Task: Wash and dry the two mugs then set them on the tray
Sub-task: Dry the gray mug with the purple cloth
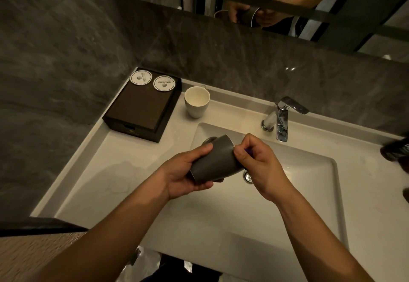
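A dark grey mug [215,160] lies tilted on its side over the sink basin [309,182], its base toward me. My left hand [188,177] grips it from below and around its base end. My right hand [259,166] has curled fingers at the mug's upper side and pinches something small and blue, mostly hidden. A white mug [196,102] stands upright on the counter behind the basin's left corner. The dark brown tray [141,109] sits at the counter's back left, with two round white coasters [152,80] on it.
A chrome faucet [282,118] stands behind the basin with no water visible. The drain [247,176] shows beneath my right hand. Dark bottles [396,151] sit at the right edge. A mirror [265,5] above reflects my hands. Grey stone wall runs on the left.
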